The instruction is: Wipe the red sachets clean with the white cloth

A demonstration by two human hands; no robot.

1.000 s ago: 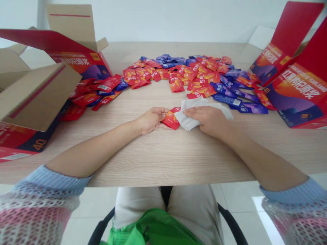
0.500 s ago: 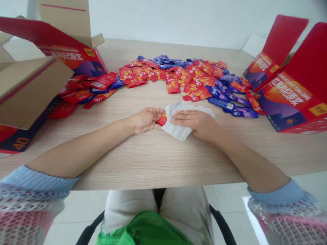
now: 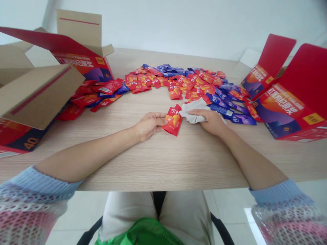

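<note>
Red pouch, handling: probably light and limp, with a smooth film that could slip between dry fingertips; if it is filled, it should give in the middle and ought not to be squeezed hard there.
Best hold on the pouch: likely a flat side edge, pinched lightly, leaving the printed face and the narrow top free.
Red pouch, look: red, with orange-yellow fruit shapes and white characters; narrower at the top, wider at the bottom, its printed face up and slightly turned.
Pouch's place: about midway along the table, between its near edge and the heap towards the far edge; whether it touches the surface I cannot tell.
Left hand: pinching the pouch's left side between thumb and fingers.
White cloth: soft-looking, bunched and creased, its left end right at the pouch's upper right side.
Right hand: fingers gathered over the cloth, gripping it.
Heaped pouches: red and blue, overlapping in a band across the table's far half.
Smaller pile: mostly red pouches towards the table's left end.
Left boxes: two printed cartons near the left end, flaps raised.
Right boxes: two more at the right end, red flaps upright.
</note>
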